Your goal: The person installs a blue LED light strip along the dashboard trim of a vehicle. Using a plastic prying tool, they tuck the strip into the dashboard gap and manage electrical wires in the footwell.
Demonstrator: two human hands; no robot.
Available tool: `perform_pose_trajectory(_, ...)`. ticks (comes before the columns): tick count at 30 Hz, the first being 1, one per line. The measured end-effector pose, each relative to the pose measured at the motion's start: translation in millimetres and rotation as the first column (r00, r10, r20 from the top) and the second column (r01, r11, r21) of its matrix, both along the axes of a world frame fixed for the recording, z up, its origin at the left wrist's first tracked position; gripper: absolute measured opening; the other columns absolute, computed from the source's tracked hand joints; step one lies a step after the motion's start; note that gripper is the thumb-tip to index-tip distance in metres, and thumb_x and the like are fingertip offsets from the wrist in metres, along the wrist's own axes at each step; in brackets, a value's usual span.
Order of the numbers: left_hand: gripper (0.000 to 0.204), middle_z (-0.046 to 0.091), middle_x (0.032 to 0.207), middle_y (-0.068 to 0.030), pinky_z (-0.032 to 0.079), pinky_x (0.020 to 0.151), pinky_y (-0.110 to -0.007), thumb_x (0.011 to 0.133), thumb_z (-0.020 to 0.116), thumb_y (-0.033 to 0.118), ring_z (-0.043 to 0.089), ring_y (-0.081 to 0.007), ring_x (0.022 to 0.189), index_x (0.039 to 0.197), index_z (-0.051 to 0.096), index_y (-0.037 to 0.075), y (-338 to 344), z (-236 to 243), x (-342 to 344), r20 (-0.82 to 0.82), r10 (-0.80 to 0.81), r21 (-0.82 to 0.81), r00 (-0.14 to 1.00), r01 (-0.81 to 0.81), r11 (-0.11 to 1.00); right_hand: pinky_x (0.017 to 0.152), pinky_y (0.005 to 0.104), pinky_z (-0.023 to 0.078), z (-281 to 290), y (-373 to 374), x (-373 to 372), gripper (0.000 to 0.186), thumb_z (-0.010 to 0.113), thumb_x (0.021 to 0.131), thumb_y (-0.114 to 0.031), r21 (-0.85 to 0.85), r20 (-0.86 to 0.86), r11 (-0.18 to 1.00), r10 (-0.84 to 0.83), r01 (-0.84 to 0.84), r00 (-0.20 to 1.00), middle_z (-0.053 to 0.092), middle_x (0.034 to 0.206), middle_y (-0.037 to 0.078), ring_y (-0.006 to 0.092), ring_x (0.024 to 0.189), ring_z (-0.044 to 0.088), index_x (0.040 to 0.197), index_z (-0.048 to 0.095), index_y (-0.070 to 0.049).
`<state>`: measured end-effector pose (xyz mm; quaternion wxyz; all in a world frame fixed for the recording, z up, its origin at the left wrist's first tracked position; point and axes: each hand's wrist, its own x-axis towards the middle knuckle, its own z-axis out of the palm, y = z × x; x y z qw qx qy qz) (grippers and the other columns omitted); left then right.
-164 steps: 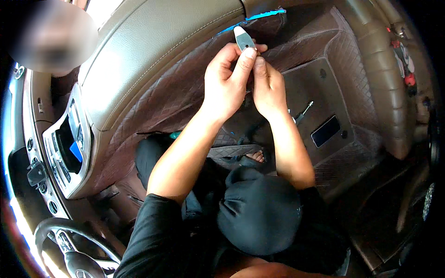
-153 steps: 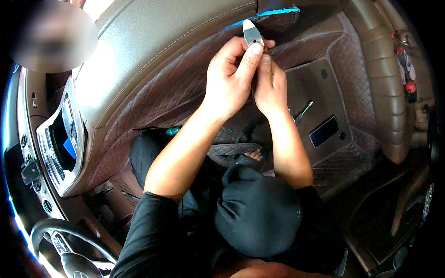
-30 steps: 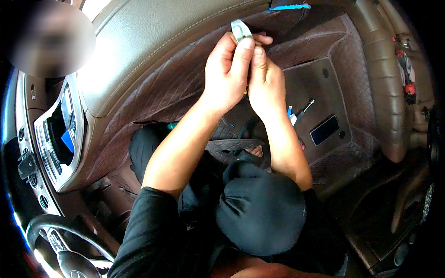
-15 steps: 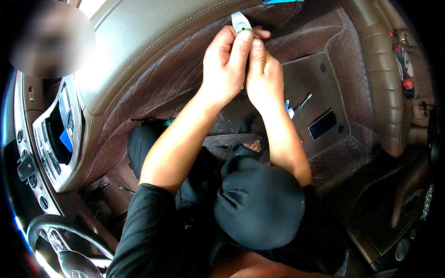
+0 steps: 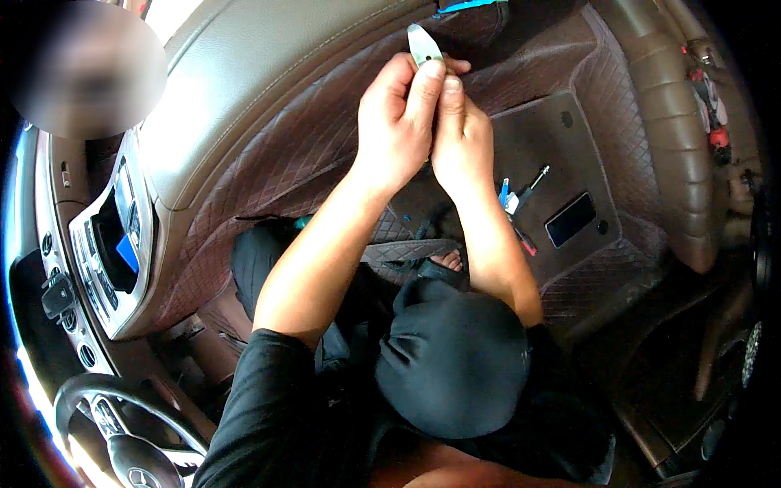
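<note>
A flat, pale green-white piece (image 5: 420, 42) with a pointed tip and a small dark hole sticks up from between my two hands. My left hand (image 5: 396, 114) is closed on it, the thumb pressed just below the hole. Against it lies my right hand (image 5: 465, 134), also closed, its thumb beside the left thumb at the low end of the piece. One right-side finger pokes out behind the thumbs. The thumbs and fingers hide the lower part of the piece.
This is a car interior. A black phone (image 5: 571, 220), a screwdriver-like tool (image 5: 537, 180) and small blue-and-white items (image 5: 508, 200) lie on the dark floor mat (image 5: 541, 122). The dashboard (image 5: 268, 65) curves along the left; a steering wheel (image 5: 73, 398) stands at lower left. A rounded black cloth shape (image 5: 455, 362) sits between my arms.
The view has shifted slightly, showing more of the small blue and red items beside my right forearm. Both hands keep their hold; the pale piece looks a little turned.
</note>
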<state>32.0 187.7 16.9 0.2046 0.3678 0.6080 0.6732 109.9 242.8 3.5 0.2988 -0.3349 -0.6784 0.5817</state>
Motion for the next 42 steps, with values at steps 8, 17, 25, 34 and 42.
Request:
perform_pose_trajectory(8,0.022,0.075,0.109,-0.0096,0.052,0.078,-0.026,0.108,0.054,0.018,0.063,-0.0095,0.085,0.105,0.064,-0.001,12,2,6,0.062,0.133,0.077,0.989,-0.138,0.987,0.076,0.0477,0.053,-2,10,1,0.054,0.04,0.109,-0.047,0.038,-0.018,0.998,0.044,-0.043,0.999,0.07,0.096,0.028,0.0475,0.097,0.068,0.111,0.07,-0.003)
perform_pose_trajectory(17,0.033,0.069,0.126,-0.0129,0.049,0.102,-0.031,0.107,0.057,0.017,0.063,-0.0183,0.119,0.135,0.058,0.001,-9,-9,-15,-0.059,-0.024,-0.027,0.998,0.022,0.999,0.059,0.0285,0.043,-15,13,17,0.056,0.04,0.109,-0.051,-0.246,-0.122,0.969,-0.025,-0.005,0.992,0.055,0.068,-0.001,0.0098,0.063,0.052,0.084,0.062,-0.006)
perform_pose_trajectory(25,0.042,0.064,0.131,-0.0159,0.048,0.104,-0.036,0.103,0.059,0.009,0.061,-0.0229,0.122,0.144,0.049,0.002,-8,-35,-4,-0.055,0.014,-0.069,0.998,-0.018,0.997,0.063,0.0364,0.048,-9,22,4,0.058,0.042,0.109,-0.05,-0.113,-0.071,0.993,0.007,-0.015,0.997,0.061,0.069,0.007,0.0187,0.066,0.06,0.088,0.064,-0.002)
perform_pose_trajectory(34,0.031,0.07,0.119,-0.0149,0.052,0.095,-0.034,0.101,0.062,0.01,0.067,-0.02,0.107,0.13,0.06,-0.001,-24,-61,9,-0.14,0.033,-0.332,0.99,-0.078,0.94,0.063,0.0307,0.047,-37,14,26,0.047,0.049,0.108,-0.043,-0.287,-0.178,0.958,-0.059,0.006,0.982,0.061,0.071,0.003,0.0112,0.067,0.057,0.096,0.068,-0.002)
perform_pose_trajectory(42,0.03,0.065,0.13,-0.0113,0.043,0.109,-0.033,0.105,0.056,0.01,0.06,-0.0195,0.123,0.133,0.058,-0.002,-109,-83,5,-0.01,0.068,-0.5,0.998,-0.064,0.863,0.051,0.0219,0.035,-160,-26,109,0.03,0.052,0.108,-0.037,-0.282,0.238,0.921,-0.204,0.269,0.949,0.046,0.071,-0.006,0.0039,0.058,0.041,0.101,0.057,-0.008)
